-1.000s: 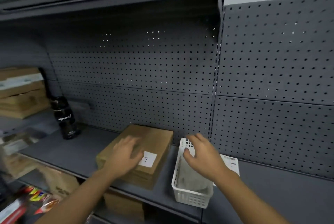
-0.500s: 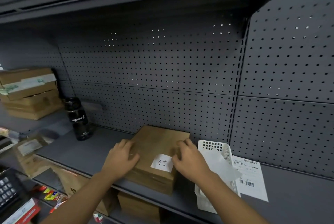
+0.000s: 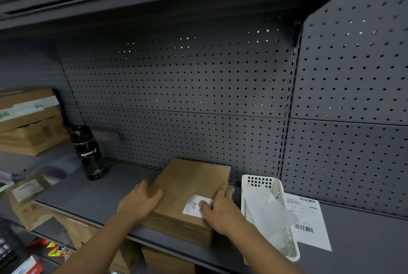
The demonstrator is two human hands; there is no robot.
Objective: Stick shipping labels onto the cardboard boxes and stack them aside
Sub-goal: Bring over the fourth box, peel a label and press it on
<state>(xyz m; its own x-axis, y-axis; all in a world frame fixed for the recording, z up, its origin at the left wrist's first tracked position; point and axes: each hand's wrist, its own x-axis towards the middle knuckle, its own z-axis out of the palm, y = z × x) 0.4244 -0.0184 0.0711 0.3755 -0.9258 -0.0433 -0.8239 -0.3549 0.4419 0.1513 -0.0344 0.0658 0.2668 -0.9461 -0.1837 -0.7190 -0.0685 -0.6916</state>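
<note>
Reference object: the cardboard box (image 3: pixel 189 185), which lies flat on the grey shelf (image 3: pixel 99 194), back edge close to the perforated panel.

1. Hand state. The left hand (image 3: pixel 139 204) grips the left edge of the box, thumb on the top face and fingers curled down the side. The right hand (image 3: pixel 220 209) grips the right edge, fingers curved over it. Its thumb rests on the small white label (image 3: pixel 193 207) at the front right corner of the box top. Handwritten marks on the label are partly covered.

2. Surroundings. A white basket (image 3: pixel 260 182) holding loose paper stands just right of the box. A printed barcode sheet (image 3: pixel 309 220) lies flat beyond the basket. A black bottle (image 3: pixel 88 152) stands to the left of the box, and stacked cartons (image 3: pixel 28 132) sit further left.

3. Step in hand. The label appears to be applied. The two-sided grip suggests the box is about to be carried aside. A final press on the label cannot be ruled out.

4. Next move. Lift the box level with both hands. Keep it clear of the basket rim. Pass the bottle without touching it. Set the box square on the cartons.
</note>
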